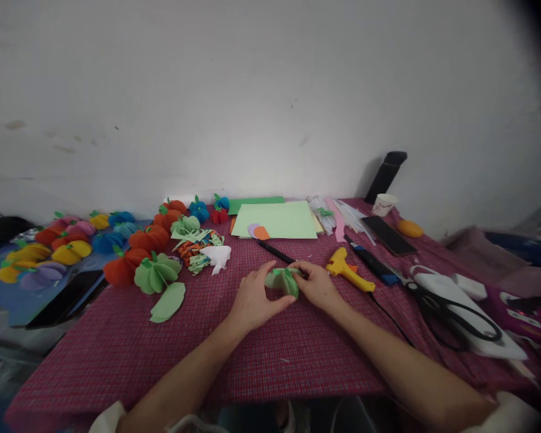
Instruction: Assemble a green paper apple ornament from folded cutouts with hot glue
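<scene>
Between my two hands, low over the table, is a light green paper pumpkin (277, 280) with folded segments and a darker green bit at its top. My left hand (258, 296) curves around its left and near side, thumb against the front segment. From the right, my right hand (314, 284) pinches its upper right edge. A finished-looking light green paper pumpkin (157, 272) sits to the left, with loose light green paper pieces (168, 302) lying in front of it. Just beyond my hands lies a black pen (275, 251).
Several coloured paper pumpkins (149, 239) crowd the left side. Paper scraps (199, 248) lie beside them. Light green sheets (275, 220) are at the back. On the right are a yellow glue gun (348, 270), a utility knife (374, 264), black-handled scissors (455, 313), a phone (389, 235) and a paper cup (384, 204).
</scene>
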Tool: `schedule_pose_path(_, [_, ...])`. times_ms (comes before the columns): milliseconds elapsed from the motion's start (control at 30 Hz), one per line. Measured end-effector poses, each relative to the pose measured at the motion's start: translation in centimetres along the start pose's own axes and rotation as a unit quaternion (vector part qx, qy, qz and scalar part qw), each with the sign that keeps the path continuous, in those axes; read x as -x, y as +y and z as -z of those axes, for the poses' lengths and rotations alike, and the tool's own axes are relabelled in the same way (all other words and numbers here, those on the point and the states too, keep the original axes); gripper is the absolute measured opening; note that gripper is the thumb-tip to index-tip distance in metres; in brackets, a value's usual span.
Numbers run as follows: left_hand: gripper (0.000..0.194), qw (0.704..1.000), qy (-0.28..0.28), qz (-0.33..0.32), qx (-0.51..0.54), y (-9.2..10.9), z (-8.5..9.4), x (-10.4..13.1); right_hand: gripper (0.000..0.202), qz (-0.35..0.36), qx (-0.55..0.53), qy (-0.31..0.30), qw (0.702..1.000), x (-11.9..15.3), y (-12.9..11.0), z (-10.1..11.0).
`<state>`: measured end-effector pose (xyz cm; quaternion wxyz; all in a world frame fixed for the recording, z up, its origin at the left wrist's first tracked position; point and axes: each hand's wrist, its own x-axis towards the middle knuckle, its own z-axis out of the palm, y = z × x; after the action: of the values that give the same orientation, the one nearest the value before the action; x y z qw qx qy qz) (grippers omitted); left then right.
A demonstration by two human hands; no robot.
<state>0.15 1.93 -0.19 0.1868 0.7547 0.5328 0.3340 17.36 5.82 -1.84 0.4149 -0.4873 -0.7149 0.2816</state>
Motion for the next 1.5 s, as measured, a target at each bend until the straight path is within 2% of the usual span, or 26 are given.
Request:
schedule_pose_path(100, [0.076,1.000,0.022,0.011,-0.020,0.1,-0.5,0.0,0.019,0.001,0.001,0.009,1.000,0.1,-0.4,0.0])
schedule_pose_path(200, [0.071,0.999,0.034,0.019,-0.021,0.1,-0.6,-0.1,0.019,0.001,-0.005,-0.003,1.000,0.2,-0.6,0.0])
schedule_pose_path(433, [0.065,0.999,0.028,0.013,0.012,0.1,-0.2,0.2,0.019,-0.004,-0.030,-0.013,0.999,0.1,-0.3,0.1])
schedule_pose_path(700, [0.055,0.995,0.096,0.005,0.009,0.1,0.4,0.0,0.018,0.004,-0.052,-0.025,0.998,0.1,-0.7,0.3])
schedule_pose_path(767, [0.050,0.996,0.081,0.014,0.039,-0.1,0.6,-0.1,0.017,0.006,-0.060,-0.026,0.998,0.1,-0.9,0.4])
schedule_pose_path(900, [0.044,0.993,0.013,0.004,0.117,-0.5,0.8,-0.3,0.016,0.012,-0.109,-0.056,0.992,0.1,-1.1,0.4])
schedule_pose_path(1067, [0.040,0.987,-0.028,-0.001,0.156,-1.1,0.5,-0.5,0.014,0.030,-0.137,-0.075,0.987,0.2,-1.1,0.3])
schedule_pose_path(1233, [0.028,0.983,-0.040,0.011,0.179,-1.3,0.1,-0.6,0.014,0.032,-0.157,-0.083,0.984,0.3,-1.3,0.1])
schedule_pose_path(1400, [0.026,0.983,-0.030,0.016,0.181,-1.7,-0.2,-0.6,0.047,0.014,-0.124,-0.046,0.991,0.3,-1.0,-0.1])
schedule_pose_path(1500, [0.024,0.984,-0.031,0.020,0.176,-1.9,-0.4,-0.6,0.034,0.007,-0.081,-0.051,0.995,0.3,-0.8,-0.1])
